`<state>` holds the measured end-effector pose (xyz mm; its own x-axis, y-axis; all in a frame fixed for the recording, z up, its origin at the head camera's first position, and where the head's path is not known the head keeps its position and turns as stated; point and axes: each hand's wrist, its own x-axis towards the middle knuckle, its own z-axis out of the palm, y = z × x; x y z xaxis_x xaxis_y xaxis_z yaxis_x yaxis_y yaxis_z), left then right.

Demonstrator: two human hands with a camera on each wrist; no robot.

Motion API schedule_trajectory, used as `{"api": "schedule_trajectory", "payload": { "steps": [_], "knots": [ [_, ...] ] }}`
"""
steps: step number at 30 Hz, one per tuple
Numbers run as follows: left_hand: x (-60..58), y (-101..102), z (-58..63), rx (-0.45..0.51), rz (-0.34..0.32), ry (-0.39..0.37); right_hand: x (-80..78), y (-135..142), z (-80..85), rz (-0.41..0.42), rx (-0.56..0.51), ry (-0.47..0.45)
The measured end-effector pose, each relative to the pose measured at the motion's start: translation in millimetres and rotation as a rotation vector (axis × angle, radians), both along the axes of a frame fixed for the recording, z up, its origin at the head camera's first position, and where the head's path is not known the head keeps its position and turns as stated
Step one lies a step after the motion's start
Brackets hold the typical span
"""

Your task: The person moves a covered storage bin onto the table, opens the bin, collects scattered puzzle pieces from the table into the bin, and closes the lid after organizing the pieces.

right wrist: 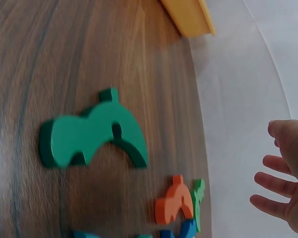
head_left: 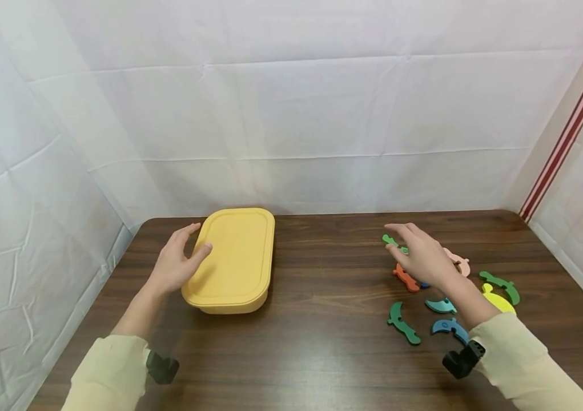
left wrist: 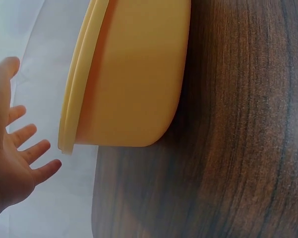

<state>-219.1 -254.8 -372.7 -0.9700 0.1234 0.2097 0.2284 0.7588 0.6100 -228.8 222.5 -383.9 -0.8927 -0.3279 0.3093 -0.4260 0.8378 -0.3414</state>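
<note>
- Yellow lidded container [head_left: 232,257] sits left on the wooden surface [head_left: 322,319], lid on!
- Left hand [head_left: 175,262] up near that lid — fingers spread, gripping nothing.
- Across to the right hand [head_left: 425,257] — empty too, fingers extended, above an orange notched piece [head_left: 405,278].
- Close by, a dark green notched piece [right wrist: 96,128] and a yellow piece [head_left: 498,299].
- White sheeting [head_left: 296,114] behind.

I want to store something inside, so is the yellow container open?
No, the yellow container has its lid on, covering the whole top.

Sleeves [head_left: 102,374] are pale cream, plain, lightly creased, with a small, blocky black camera [head_left: 164,368] at each cuff [head_left: 128,348].
</note>
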Motion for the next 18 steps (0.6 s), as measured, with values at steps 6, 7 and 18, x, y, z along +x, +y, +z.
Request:
{"api": "schedule_trajectory", "payload": {
  "steps": [6,7,18],
  "knots": [
    [1.6,-1.0,-3.7,0.045,0.042,-0.030,-1.5,-13.5,-3.6,0.024,-0.030,0.047],
    [2.0,-1.1,-4.2,0.053,0.050,-0.031,-1.7,-16.0,-3.7,0.025,-0.038,0.051],
    [5.2,-1.9,-3.9,0.145,0.121,-0.098,-2.0,-43.1,-3.6,0.065,-0.111,0.031]
  ]
}}
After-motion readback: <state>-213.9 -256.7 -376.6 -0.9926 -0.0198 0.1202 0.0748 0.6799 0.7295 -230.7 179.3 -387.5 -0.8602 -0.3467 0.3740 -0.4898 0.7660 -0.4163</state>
